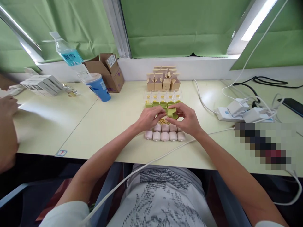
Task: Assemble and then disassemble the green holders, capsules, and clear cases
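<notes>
A small, curved green plastic piece [172,113] is held between the thumb and fingers of my right hand [189,119]. My left hand [149,118] is pinched closed beside its left edge; what lies between those fingertips is too small to make out. Just beyond my hands runs a row of similar green pieces [155,104], partly covered by my fingers. Loose yellow pieces [163,121] lie below my fingertips. Closer to me sit two rows of pale pink rounded cases [165,136], the farther row partly hidden by my hands.
Behind the green row are clear packs [162,96] with yellow bits and small open cardboard boxes [158,83]. A blue cup [100,90], a brown carton [115,77] and white boxes [42,85] stand left. A power strip [223,114] is right; a white cable [151,160] crosses in front. Another person's arm [7,135] is at far left.
</notes>
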`<state>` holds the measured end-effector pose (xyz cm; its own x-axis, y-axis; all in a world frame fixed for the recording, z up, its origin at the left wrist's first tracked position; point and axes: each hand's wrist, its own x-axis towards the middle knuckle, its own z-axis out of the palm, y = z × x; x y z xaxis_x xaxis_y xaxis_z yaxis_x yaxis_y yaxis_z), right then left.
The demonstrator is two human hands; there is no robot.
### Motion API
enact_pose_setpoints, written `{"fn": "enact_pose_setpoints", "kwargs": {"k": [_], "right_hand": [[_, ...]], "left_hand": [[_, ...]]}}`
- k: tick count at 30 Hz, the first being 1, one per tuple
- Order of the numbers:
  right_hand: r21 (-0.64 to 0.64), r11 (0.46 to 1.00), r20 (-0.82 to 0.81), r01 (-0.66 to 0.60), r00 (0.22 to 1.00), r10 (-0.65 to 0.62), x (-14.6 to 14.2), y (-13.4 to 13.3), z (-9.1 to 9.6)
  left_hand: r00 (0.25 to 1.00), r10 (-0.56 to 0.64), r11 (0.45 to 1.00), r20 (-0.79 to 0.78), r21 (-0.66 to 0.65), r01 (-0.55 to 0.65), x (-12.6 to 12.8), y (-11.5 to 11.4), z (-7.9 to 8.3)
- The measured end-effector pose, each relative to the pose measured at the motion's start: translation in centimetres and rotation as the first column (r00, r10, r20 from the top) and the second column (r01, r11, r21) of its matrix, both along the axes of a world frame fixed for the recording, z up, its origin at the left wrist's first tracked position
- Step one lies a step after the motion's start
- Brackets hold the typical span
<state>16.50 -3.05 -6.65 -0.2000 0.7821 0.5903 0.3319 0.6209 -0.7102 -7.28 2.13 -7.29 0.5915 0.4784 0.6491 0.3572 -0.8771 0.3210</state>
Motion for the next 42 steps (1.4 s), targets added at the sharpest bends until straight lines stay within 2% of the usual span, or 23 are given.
{"fn": "enact_pose_setpoints", "kwargs": {"k": [5, 10, 14, 18, 21, 26, 29, 31, 34, 36, 39, 42], "right_hand": [[0.095, 0.995, -0.043, -0.005, 0.999, 0.009, -0.3, 0.0, 0.0], [0.113, 0.993, -0.049, -0.018, 0.999, 0.024, -0.3, 0.3, -0.2], [0.02, 0.999, -0.042, -0.044, 0.998, 0.045, -0.3, 0.2, 0.0], [-0.065, 0.995, -0.066, -0.07, 0.996, 0.065, -0.3, 0.0, 0.4], [-0.081, 0.997, -0.06, -0.007, 0.998, 0.002, -0.1, -0.1, 0.5], [-0.092, 0.983, -0.131, 0.159, 0.977, -0.17, 0.4, 0.4, -0.1], [-0.098, 0.972, -0.159, 0.212, 0.961, -0.225, 0.5, 0.8, -0.7], [-0.09, 0.969, -0.155, 0.229, 0.958, -0.241, 0.4, 0.9, -0.9], [-0.088, 0.968, -0.136, 0.233, 0.96, -0.244, 0.2, 0.9, -1.0], [-0.087, 0.968, -0.124, 0.235, 0.962, -0.245, 0.1, 0.8, -1.1], [-0.077, 0.969, -0.113, 0.235, 0.963, -0.243, -0.1, 0.7, -1.0], [-0.068, 0.972, -0.104, 0.226, 0.967, -0.232, -0.1, 0.6, -0.9]], "left_hand": [[1.0, 0.0, 0.998, 0.006, 0.057, -0.001, -0.2, 0.3, 0.2], [1.0, 0.0, 1.0, 0.012, 0.024, 0.0, -0.4, 0.5, 0.3], [0.998, -0.019, 0.997, 0.058, -0.075, 0.024, -0.3, 0.1, 0.5], [0.989, 0.012, 0.96, 0.144, -0.28, 0.029, -0.9, 0.0, 1.2], [0.974, 0.077, 0.943, 0.215, -0.333, -0.001, -2.1, 0.8, 1.8], [0.941, 0.232, 0.954, 0.248, -0.248, -0.17, -3.9, 2.9, 1.8], [0.93, 0.317, 0.935, 0.184, -0.223, -0.275, -5.3, 4.0, 1.6], [0.946, 0.321, 0.938, 0.053, -0.157, -0.309, -6.3, 4.6, 1.6], [0.947, 0.264, 0.959, -0.185, -0.055, -0.278, -7.5, 4.9, 1.8], [0.929, 0.235, 0.968, -0.285, -0.021, -0.251, -7.7, 4.9, 1.8], [0.899, 0.25, 0.965, -0.36, 0.017, -0.262, -7.3, 4.9, 1.4], [0.872, 0.313, 0.945, -0.377, 0.034, -0.325, -6.8, 4.8, 0.9]]}}
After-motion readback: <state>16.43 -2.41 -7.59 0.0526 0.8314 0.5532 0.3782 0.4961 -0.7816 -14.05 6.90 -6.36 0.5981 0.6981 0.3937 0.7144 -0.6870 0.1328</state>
